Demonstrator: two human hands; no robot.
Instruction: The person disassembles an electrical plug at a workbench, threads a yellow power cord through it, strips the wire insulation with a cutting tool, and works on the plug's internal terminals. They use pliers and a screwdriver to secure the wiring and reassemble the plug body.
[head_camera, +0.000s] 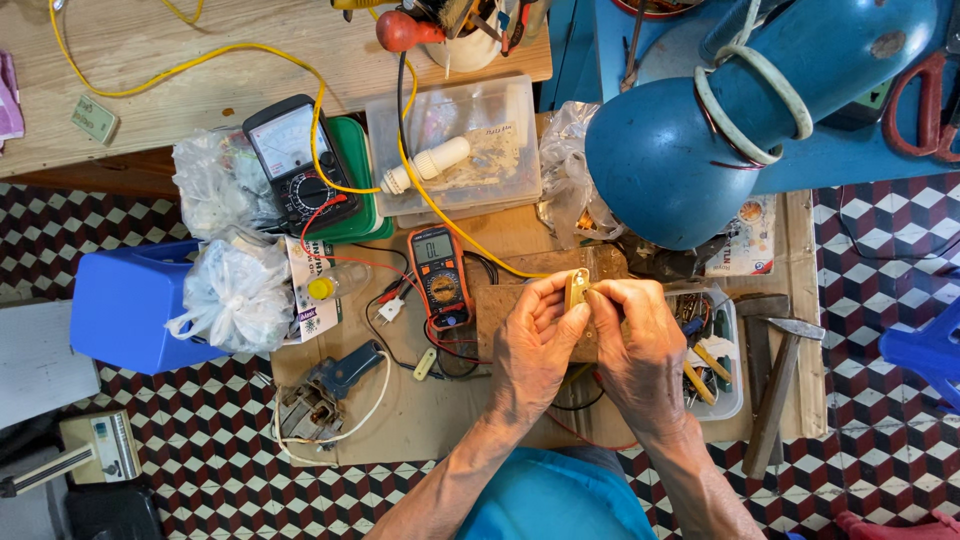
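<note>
We are looking down on a cluttered wooden bench (420, 420) standing over a checkered tile floor (200, 440). Both our hands are meeting above a small wood block (500, 305) near the bench's middle, pinching a small yellow part (577, 287) between them. The left hand (535, 345) is gripping the part from its side with thumb and curled fingers; the right hand (635, 345) is closing on it from the other side, fingertips narrow around its top edge. A yellow wire (470, 240) is running up to the part from the back of the bench. Just left of the hands an orange multimeter (440, 275) is lying, and farther back a black analog meter (295, 160) is resting beside a clear plastic box (455, 150). A blue lamp (720, 130) is hanging over the right side. A hammer (780, 385) is lying at the right edge, next to a tray (728, 400) of small tools.
</note>
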